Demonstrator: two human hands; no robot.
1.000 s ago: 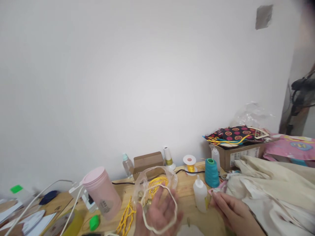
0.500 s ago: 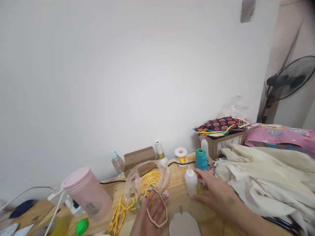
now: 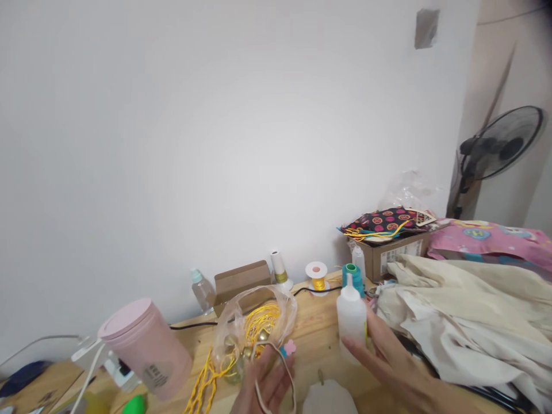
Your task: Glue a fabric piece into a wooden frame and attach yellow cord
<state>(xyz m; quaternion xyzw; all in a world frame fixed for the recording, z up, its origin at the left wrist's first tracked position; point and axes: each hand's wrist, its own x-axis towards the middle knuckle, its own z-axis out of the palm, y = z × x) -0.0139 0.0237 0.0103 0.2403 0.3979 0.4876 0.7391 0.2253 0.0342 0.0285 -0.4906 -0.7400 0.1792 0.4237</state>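
Note:
My right hand (image 3: 383,356) is wrapped round a white squeeze bottle (image 3: 351,319) with a pointed nozzle, held upright just in front of a teal thread cone (image 3: 353,276). A loop of cream cord (image 3: 290,371) hangs over my left hand (image 3: 269,385), which holds it with the palm partly turned up; part of that grip is hidden. Beyond my left hand lies a clear plastic bag (image 3: 224,333) with yellow cords (image 3: 261,319) and gold bells (image 3: 230,343). A pink flower-shaped piece (image 3: 290,347) is near my left fingertips. Between my hands is a pale flat piece (image 3: 330,398) with a small loop.
A pink canister (image 3: 146,351) stands at left, near a green object (image 3: 134,404). Along the wall are a cardboard box (image 3: 241,282), a white thread cone (image 3: 279,267) and a yellow spool (image 3: 318,282). Cream fabric (image 3: 466,305) is heaped at right beside a filled box (image 3: 397,256).
My right hand has closed round the squeeze bottle and brought it nearer, up in front of the teal thread cone. My left hand with the cord has shifted slightly lower. The view has moved a little.

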